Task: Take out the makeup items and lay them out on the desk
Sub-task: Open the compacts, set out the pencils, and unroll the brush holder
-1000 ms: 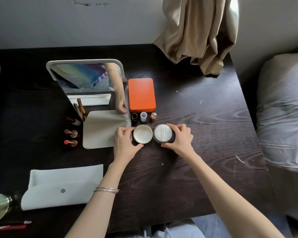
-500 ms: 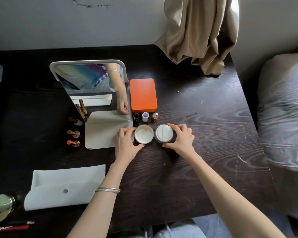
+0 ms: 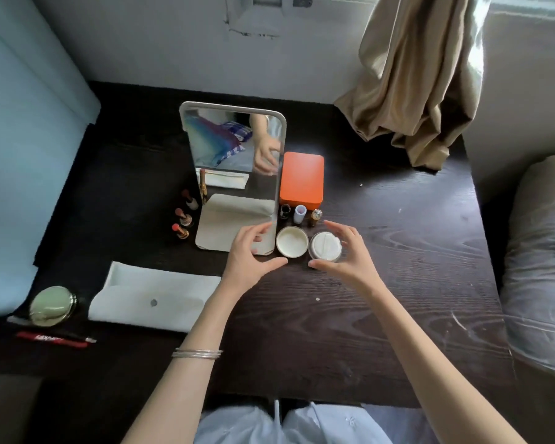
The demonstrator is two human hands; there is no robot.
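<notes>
**Dark wood desk, makeup set out around a standing mirror**

Green, at the far left edge of the desk, lies a round compact, with a red pencil just in front of it. Next along is a flat white pouch with a snap stud on its face. Behind the pouch stand three uncapped lipsticks in a short row, just left of a cream-framed mirror whose folded base rests on the wood.

The left hand, a silver bangle on its wrist, hovers over the corner of the mirror base — fingers spread and loosely curved, gripping nothing. Just beside its thumb sits a round cream lid, inner side up, flat on the desk. Touching or nearly touching it on the right is the open powder jar with a white puff inside. The right hand cups around the jar's far side, fingers apart — whether they touch it cannot be told.

Behind these two sit three small bottles in a row, and behind them an orange box. A tan curtain hangs over the far right corner, and a grey pillow lies past the desk's right edge.
</notes>
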